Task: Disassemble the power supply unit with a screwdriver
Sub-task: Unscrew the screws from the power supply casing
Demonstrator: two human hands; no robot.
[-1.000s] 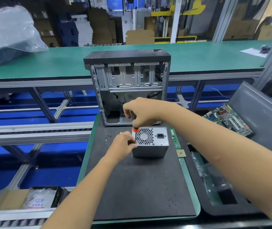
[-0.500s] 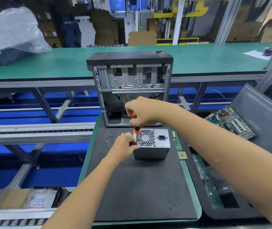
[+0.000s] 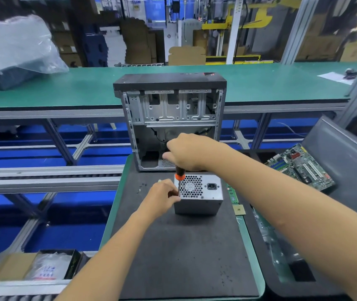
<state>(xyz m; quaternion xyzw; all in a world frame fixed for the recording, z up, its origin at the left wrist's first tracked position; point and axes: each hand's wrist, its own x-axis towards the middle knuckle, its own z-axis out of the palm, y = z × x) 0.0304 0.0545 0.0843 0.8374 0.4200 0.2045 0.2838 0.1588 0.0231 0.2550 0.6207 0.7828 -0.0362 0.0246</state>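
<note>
The power supply unit (image 3: 198, 194) is stood on the dark mat (image 3: 182, 253) of the table, near the mat's far end and just in front of the opened computer case (image 3: 170, 120), with its fan grille and mains socket turned upward. It appears to be set this way so that the cover screws at the corners of that face can be reached from above.

The screwdriver (image 3: 179, 173) is held nearly upright by the right hand (image 3: 189, 152), whose fingers are wrapped round the black handle; the orange collar shows below the fist and the tip is lowered to the near-left corner of the grilled face, where a screw is judged to be seated, though the screw itself is too small to be made out. The left hand (image 3: 163, 195) is pressed against the unit's left side, with the fingers curled at the top edge. This left grip is presumably kept there to stop the box from turning or sliding under the driving force.

A few loose screws (image 3: 141, 187) are scattered on the mat just left of the left hand. Open mat is left toward the near edge, where the unit could be turned or its cover laid down. To the right, a small chip (image 3: 239, 209) and a green strip lie at the mat's edge, beyond which a circuit board (image 3: 301, 168) rests in a grey tray.
</note>
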